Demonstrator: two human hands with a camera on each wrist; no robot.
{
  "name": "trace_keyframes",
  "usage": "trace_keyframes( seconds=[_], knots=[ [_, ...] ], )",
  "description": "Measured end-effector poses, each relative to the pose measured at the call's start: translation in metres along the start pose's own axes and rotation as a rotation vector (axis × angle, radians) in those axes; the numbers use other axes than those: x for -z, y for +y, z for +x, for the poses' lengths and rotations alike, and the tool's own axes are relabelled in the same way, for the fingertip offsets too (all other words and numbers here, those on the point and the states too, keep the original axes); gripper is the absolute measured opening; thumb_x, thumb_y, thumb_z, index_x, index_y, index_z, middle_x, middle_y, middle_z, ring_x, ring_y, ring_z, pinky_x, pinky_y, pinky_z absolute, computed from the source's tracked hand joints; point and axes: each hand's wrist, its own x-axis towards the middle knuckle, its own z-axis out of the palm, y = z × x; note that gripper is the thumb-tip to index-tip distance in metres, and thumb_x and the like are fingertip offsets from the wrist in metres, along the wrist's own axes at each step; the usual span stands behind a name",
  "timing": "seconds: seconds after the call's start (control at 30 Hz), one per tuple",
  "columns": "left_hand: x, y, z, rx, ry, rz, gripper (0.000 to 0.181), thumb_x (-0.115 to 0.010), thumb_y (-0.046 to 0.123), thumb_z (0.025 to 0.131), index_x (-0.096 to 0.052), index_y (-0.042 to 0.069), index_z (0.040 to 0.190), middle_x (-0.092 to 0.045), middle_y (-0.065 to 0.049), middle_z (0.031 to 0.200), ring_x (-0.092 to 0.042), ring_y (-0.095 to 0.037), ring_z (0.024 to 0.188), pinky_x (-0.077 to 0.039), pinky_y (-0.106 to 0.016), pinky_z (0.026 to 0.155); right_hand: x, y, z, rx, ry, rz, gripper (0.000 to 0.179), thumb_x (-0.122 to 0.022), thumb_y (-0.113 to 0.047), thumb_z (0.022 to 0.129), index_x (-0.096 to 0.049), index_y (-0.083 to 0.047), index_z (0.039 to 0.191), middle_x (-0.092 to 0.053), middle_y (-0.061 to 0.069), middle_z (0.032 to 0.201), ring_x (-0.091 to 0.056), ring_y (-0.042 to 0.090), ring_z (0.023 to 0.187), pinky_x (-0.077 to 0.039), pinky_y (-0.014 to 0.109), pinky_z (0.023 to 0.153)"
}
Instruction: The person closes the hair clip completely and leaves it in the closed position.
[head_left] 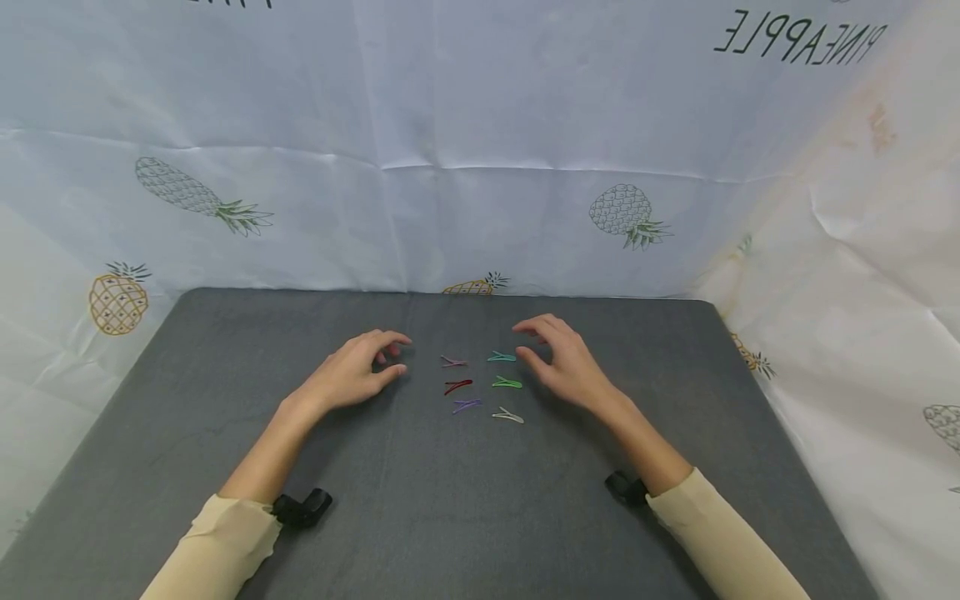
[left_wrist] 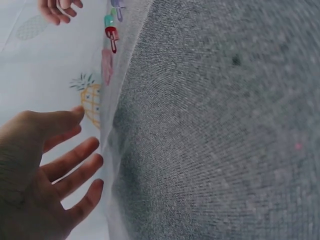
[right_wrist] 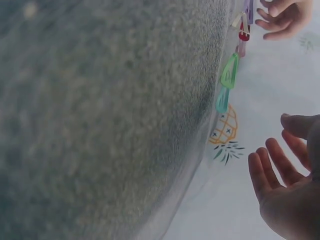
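Note:
Small open hair clips lie on the dark grey table in two short columns. The left column has a pink clip [head_left: 455,363], a red clip [head_left: 460,384] and a purple clip [head_left: 468,404]; the right one has a teal clip [head_left: 502,357], a green clip [head_left: 508,383] and a cream clip [head_left: 512,417]. My left hand [head_left: 352,368] is left of the pink and red clips, fingers loosely bent, holding nothing. On the other side, my right hand [head_left: 566,362] hovers beside the teal and green clips, thumb and fingers apart. Its palm is bare in the right wrist view.
The grey table [head_left: 420,508] ends at a white cloth [head_left: 495,225] printed with pineapples, which hangs behind and at both sides. Black wrist straps [head_left: 303,508] sit at the cuffs of cream sleeves [head_left: 217,546].

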Motion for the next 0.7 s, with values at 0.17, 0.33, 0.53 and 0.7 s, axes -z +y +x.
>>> trace_keyframes(
  seconds=[0.17,0.33,0.53,0.7],
  knots=[
    [0.0,0.0,0.002,-0.026,-0.004,-0.033,0.043,-0.075,0.017,0.103,-0.066,0.004,0.144,-0.075,-0.016,0.125,-0.07,-0.027,0.103,-0.057,-0.05,0.088,-0.005,-0.001,0.003,0.011,-0.014,0.02,0.032,-0.076,-0.011,0.102,-0.071,-0.005,0.132,-0.072,0.015,0.129,-0.069,0.037,0.116,-0.059,0.054,0.096],
    [-0.001,-0.001,0.003,-0.029,-0.011,-0.051,0.042,-0.075,0.016,0.103,-0.067,0.004,0.143,-0.075,-0.015,0.122,-0.068,-0.024,0.099,-0.055,-0.045,0.086,-0.009,-0.003,0.005,0.021,-0.033,0.045,0.031,-0.077,-0.011,0.102,-0.071,-0.002,0.131,-0.072,0.016,0.128,-0.071,0.038,0.115,-0.06,0.053,0.097],
    [-0.003,0.001,0.005,-0.044,-0.022,-0.07,0.041,-0.075,0.015,0.103,-0.067,0.002,0.141,-0.076,-0.014,0.118,-0.067,-0.021,0.096,-0.054,-0.042,0.085,-0.014,-0.006,0.006,0.009,-0.067,0.085,0.031,-0.076,-0.011,0.102,-0.072,-0.001,0.13,-0.072,0.019,0.127,-0.072,0.037,0.114,-0.06,0.051,0.099],
    [-0.004,0.002,0.007,-0.058,-0.028,-0.09,0.036,-0.074,0.013,0.103,-0.069,0.001,0.137,-0.077,-0.013,0.114,-0.067,-0.019,0.092,-0.054,-0.039,0.083,-0.017,-0.009,0.008,-0.007,-0.086,0.108,0.03,-0.076,-0.011,0.102,-0.072,-0.001,0.13,-0.072,0.018,0.126,-0.073,0.035,0.114,-0.06,0.05,0.1]
  ],
)
